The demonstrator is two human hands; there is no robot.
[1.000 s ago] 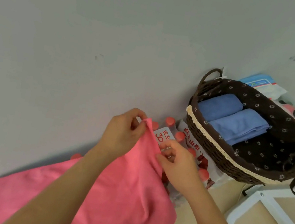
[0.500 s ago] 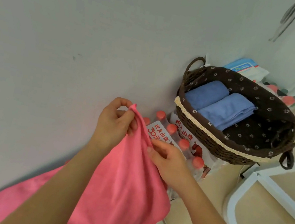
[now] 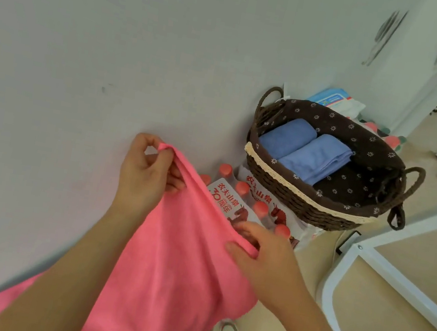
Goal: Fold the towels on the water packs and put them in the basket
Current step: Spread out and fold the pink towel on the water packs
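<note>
- Up against the wall (image 3: 115, 47), holds the pink towel (image 3: 170, 273) raised off the water packs (image 3: 250, 208), so the cloth hangs free and can be straightened for folding.
- Pinches the towel's top corner between thumb and fingers (image 3: 142, 139) of the left hand (image 3: 149, 174), lifted high to pull that edge taut.
- Grips the same edge lower down with the right hand (image 3: 262, 256), fingers curled round the hem, probably ready to run along to the next corner.
- Lets the towel's lower end trail toward bottom left, not yet folded.
- Has the basket (image 3: 306, 206) set on the neighbouring pack, close by, two folded blue towels (image 3: 309, 151) side by side along one side, with room beside them for the pink one.
</note>
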